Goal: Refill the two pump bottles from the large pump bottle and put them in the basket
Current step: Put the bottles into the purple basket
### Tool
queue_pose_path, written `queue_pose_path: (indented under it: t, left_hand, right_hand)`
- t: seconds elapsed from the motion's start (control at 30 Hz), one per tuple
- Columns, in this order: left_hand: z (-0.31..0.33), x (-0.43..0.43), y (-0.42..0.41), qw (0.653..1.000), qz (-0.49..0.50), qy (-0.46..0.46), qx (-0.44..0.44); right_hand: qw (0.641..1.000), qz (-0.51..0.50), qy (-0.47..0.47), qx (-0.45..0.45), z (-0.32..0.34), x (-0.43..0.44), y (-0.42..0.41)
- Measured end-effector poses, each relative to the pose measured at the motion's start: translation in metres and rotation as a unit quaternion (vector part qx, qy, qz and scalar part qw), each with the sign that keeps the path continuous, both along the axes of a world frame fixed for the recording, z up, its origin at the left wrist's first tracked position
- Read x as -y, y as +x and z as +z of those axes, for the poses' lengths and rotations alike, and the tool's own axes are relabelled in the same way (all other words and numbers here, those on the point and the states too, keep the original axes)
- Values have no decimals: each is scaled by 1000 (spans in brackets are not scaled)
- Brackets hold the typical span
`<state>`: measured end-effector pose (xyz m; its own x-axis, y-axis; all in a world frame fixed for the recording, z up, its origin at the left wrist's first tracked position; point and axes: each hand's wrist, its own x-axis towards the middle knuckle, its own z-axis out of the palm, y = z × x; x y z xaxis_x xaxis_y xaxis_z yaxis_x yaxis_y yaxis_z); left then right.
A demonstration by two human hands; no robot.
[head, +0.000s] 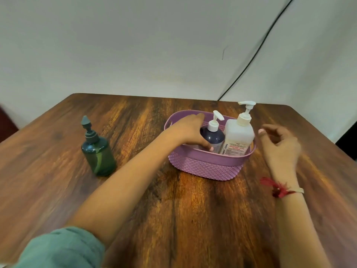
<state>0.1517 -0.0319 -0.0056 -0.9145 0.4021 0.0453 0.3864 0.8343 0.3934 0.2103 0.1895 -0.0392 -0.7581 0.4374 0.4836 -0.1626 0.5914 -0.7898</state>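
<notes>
A purple woven basket (pixel 206 165) stands on the wooden table, right of centre. Inside it are a dark purple pump bottle (pixel 214 138) with a white pump and, to its right, a large white pump bottle (pixel 238 136) with a red-lettered label. My left hand (pixel 190 130) reaches into the basket and wraps around the dark purple bottle. To the right of the basket, my right hand (pixel 280 146) hovers with fingers apart, holding nothing. A green pump bottle (pixel 98 153) stands alone on the table at the left.
The table (pixel 173 209) ends at a pale wall behind the basket. A black cable (pixel 257 53) runs down the wall to the table's back edge. A red thread band (pixel 278 187) is on my right wrist.
</notes>
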Motion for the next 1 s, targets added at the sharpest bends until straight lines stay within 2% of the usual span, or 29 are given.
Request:
queue_pose_path:
  t: [0.1,0.17,0.27,0.43,0.6,0.67,0.77,0.9,1.0]
  left_hand:
    - [-1,22,29,989,32,92,-113]
    - [-4,40,48,977,48,135,-155]
    - [-10,69,71,968,71,165,-176]
    - [-25,121,105,940,130,224,-222]
    - [-41,170,130,873,246,250,-338]
    - [-52,184,134,848,309,275,-332]
    - [-71,194,128,827,376,345,-235]
    - [-93,201,107,833,411,361,-86]
    - [-95,205,100,834,393,381,-76]
  right_hand:
    - [992,58,-22,-108,20,31,21]
    - [982,140,-24,-124,27,64,28]
    - [962,253,-12,-100,24,115,31]
    - [932,360,0,-45,4,178,23]
    - [903,428,7,40,-19,228,14]
    - [890,448,32,72,-24,246,11]
    - [877,465,45,111,-31,271,8]
    - [875,457,59,146,-40,297,6]
    - [870,464,50,158,-39,303,3]
